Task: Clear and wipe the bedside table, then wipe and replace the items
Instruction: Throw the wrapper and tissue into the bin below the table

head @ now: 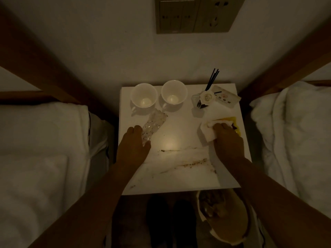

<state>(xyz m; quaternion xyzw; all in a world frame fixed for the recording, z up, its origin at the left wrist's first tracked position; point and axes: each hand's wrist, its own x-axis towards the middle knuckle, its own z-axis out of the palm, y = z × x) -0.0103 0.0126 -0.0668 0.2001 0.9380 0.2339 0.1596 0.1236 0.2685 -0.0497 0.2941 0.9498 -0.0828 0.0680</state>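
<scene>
A white bedside table (179, 176) stands between two beds, its front half streaked with brown crumbs and smears. My left hand (135, 142) grips the lower end of a clear cut-glass vase (154, 125) that lies tilted on the table's left side. My right hand (227, 138) holds a white cloth (207, 129) down at the right edge, over a yellow spill (232, 122). Two empty white cups (144, 97) (173, 93) stand at the back. A reed diffuser with a white flower (206, 98) and a small white tray (226, 96) sit at the back right.
White bedding lies on the left (44, 140) and on the right (295, 131). A bin with a liner and crumpled rubbish (223, 215) stands below the table's front right corner. A switch and socket panel (195, 13) is on the wall above.
</scene>
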